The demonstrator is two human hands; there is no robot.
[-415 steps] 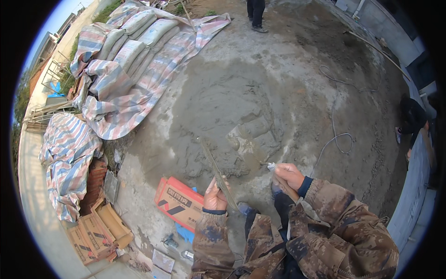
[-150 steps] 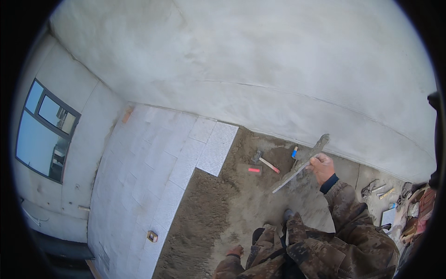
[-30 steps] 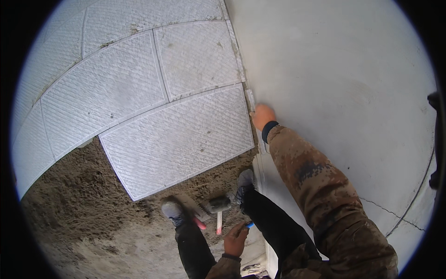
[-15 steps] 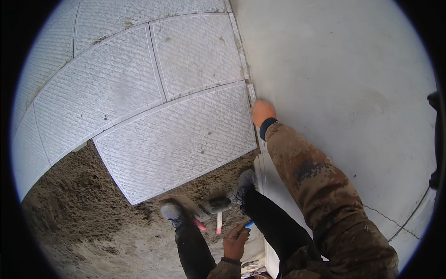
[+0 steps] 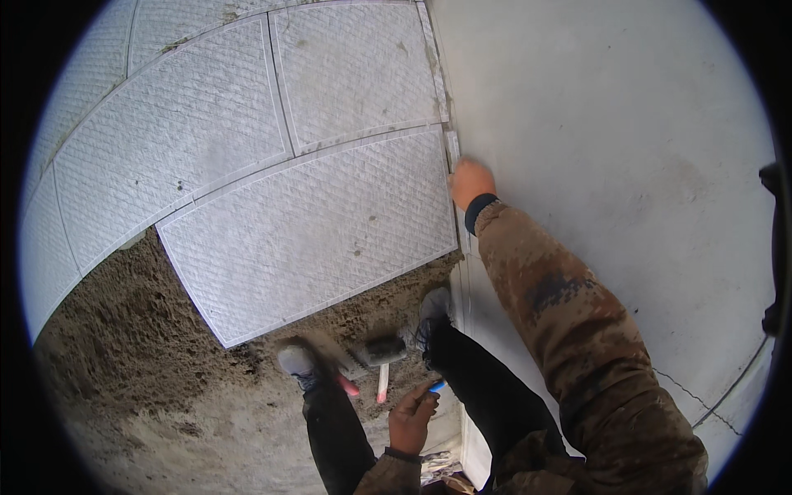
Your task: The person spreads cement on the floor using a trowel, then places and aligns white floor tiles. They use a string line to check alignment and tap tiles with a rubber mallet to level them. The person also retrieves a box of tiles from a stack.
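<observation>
Your left hand (image 5: 409,422) has its fingers closed on a blue tool (image 5: 436,386), partly hidden, below the tile (image 5: 318,235). Your right hand (image 5: 472,181), blurred, covers part of a strip (image 5: 453,147) beside the tile's right edge; I can't tell whether its fingers grip.

**Silver-White Ribs Meet Mottled Brown**

Here's the big tile (image 5: 313,239), just off centre toward ten o'clock: silvery white, finely ribbed on the slant, plain pale border, a few dark specks! Neighbouring tiles (image 5: 181,124) at ten wear the same pattern, split by dark joint lines. Swing to eight: soil (image 5: 124,330), mottled brown. Over at two, the wall (image 5: 594,124), pale grey, with a dark crack (image 5: 688,393) squiggling at four. And what a sleeve (image 5: 594,330) at four: pixel camouflage, tan and brown with a navy patch, dark blue cuff (image 5: 478,209)! Down at six, a hammer (image 5: 384,351): black head, whitish handle, red end! And bright blue, that small item (image 5: 436,386) in the left hand (image 5: 409,423).
</observation>
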